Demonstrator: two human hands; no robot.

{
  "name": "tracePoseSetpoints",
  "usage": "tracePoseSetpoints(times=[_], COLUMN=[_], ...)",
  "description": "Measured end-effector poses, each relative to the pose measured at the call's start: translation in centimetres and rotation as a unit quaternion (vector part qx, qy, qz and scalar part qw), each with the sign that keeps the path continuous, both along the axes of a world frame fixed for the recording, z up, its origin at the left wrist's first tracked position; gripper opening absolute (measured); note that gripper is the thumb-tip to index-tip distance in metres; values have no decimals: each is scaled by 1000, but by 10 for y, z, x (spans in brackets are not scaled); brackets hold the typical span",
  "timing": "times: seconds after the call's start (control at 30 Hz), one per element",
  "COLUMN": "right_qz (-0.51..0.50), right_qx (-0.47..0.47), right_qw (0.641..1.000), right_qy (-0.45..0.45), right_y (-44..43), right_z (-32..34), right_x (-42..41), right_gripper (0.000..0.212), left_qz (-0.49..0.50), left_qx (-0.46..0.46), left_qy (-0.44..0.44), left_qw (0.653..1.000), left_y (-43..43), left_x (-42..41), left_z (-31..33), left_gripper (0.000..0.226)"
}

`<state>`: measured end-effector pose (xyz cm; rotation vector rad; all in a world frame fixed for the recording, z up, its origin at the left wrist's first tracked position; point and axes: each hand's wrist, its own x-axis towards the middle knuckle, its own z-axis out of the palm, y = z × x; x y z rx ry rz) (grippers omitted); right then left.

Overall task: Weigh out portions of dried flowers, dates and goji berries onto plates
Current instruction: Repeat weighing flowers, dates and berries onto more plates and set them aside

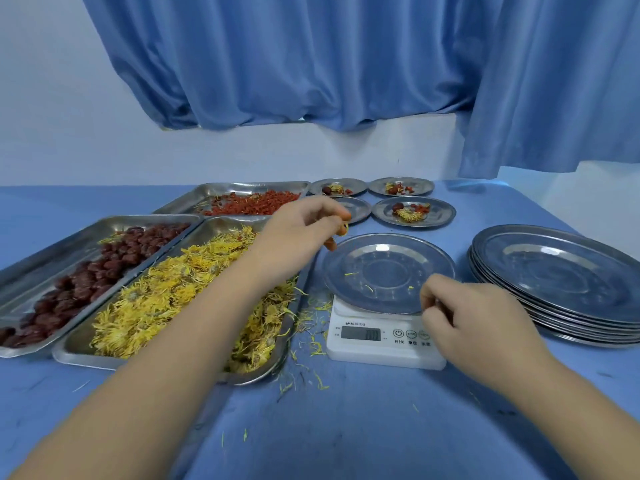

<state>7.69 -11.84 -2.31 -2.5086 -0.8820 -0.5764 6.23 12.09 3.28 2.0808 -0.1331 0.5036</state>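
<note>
The left grip point(304, 225) reaches over the tray of dried flowers point(180, 292), pinching a few goji berries point(341, 231) just above the far-left rim of the plate point(388, 271), which sits on the scale point(377, 346) on the counter point(363, 427). The right grip point(481, 317) is curled at the plate's near rim; I cannot tell whether it grasps the rim.

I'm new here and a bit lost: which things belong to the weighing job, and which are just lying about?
Job: scale, plate on it, flower tray, date tray, goji berry tray, filled plates, stack of empty plates, left hand pinching berries, right hand gripping the plate's rim.
Lying about: loose petals on the table, blue curtain.
</note>
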Motion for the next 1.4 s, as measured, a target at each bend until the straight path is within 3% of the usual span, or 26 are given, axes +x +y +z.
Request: tracePoseSetpoints(times=[0.1, 0.23, 0.43, 0.57, 0.7, 0.8, 1.0, 1.17, 1.3, 1.4], right_qz=[39, 82, 85, 94, 96, 104, 130, 149, 154, 154], right_qx=[31, 59, 143, 103, 95, 95, 89, 79, 73, 70], right_qw=[997, 991, 984, 988, 990, 989, 987, 985, 985, 985], right_qy=[-52, -85, -58, -71, -43, -33, -21, -29, -30, -24], right_y=[7, 25, 65, 66, 53, 53, 58, 60, 59, 58], right_z=[1, 5, 9, -3, -10, -8, -8, -7, -6, -6], right_x=[-9, -16, -18, -21, -21, -21, -28, -32, -33, -34], right_gripper=[8, 23, 13, 21, 15, 16, 19, 20, 19, 19], left_qz=[42, 64, 90, 97, 52, 26, 99, 50, 56, 64], left_qx=[51, 128, 240, 249, 227, 266, 238, 311, 403, 407], left_qy=[31, 89, 161, 163, 151, 150, 93, 101, 163, 176], left_qw=[997, 986, 953, 950, 961, 952, 962, 944, 899, 894], left_y=[36, 80, 116, 127, 131, 130, 136, 125, 123, 122], left_x=[-18, -39, -49, -49, -59, -68, -80, -87, -83, -80], left_z=[15, 34, 30, 21, 12, 4, -9, -25, -29, -27], left_gripper=[17, 17, 14, 12, 16, 17, 20, 24, 42, 41])
